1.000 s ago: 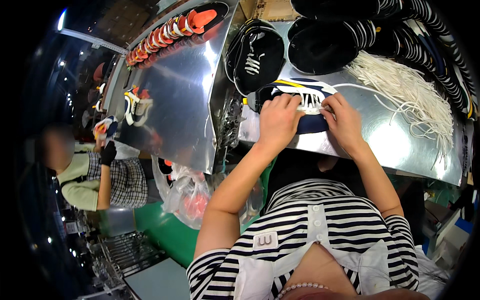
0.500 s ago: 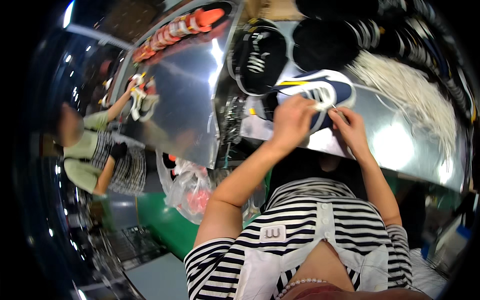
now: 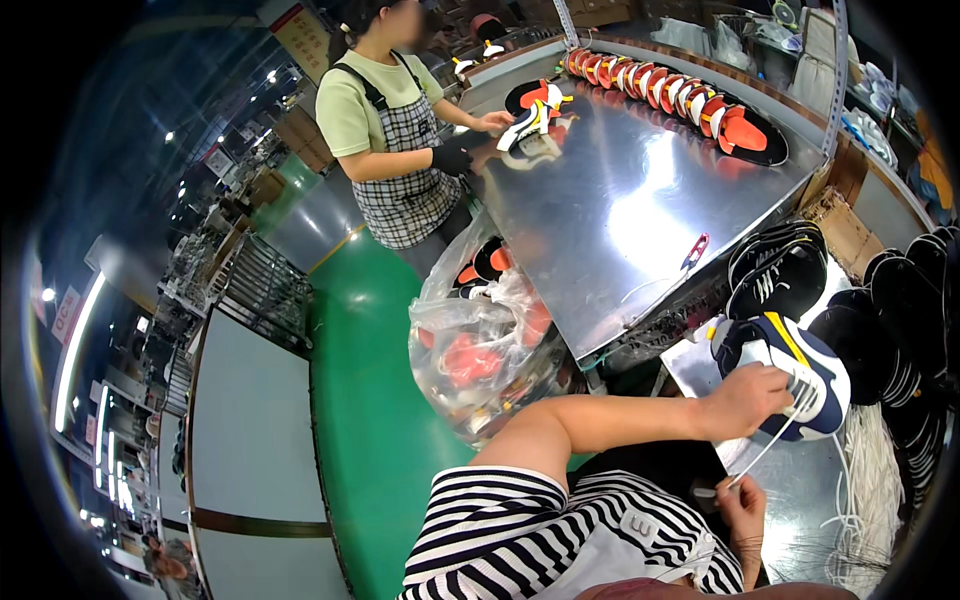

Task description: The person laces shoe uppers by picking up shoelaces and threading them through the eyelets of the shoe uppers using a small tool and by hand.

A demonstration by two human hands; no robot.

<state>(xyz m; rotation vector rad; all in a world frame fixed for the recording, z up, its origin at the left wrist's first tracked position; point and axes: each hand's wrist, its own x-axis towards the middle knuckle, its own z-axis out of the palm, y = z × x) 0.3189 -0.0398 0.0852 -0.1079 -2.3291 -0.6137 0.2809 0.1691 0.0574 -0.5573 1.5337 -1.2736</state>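
A navy and white shoe upper (image 3: 827, 372) with a yellow stripe lies on the metal bench at the right. My left hand (image 3: 745, 400) is closed on it beside the eyelets, fingertips bunched near the lacing. From there a white shoelace (image 3: 768, 447) runs taut to my right hand (image 3: 742, 508), whose fingers pinch it near the bench's front edge. What lies under my left fingers is hidden. A bundle of loose white laces (image 3: 872, 490) rests just right of the shoe upper.
Stacked black shoe uppers (image 3: 778, 270) stand beyond. A larger metal table (image 3: 590, 230) bears a row of orange and white uppers (image 3: 665, 85) and a red snipper (image 3: 695, 250). Left of it, a co-worker (image 3: 395, 130) handles an upper. A plastic bag of pieces (image 3: 475, 350) sits between us.
My view has swung left, bringing the co-worker and the far table into fuller sight. My right hand has drawn away from the shoe upper, pulling the lace out straight; my left hand stays at the eyelets.
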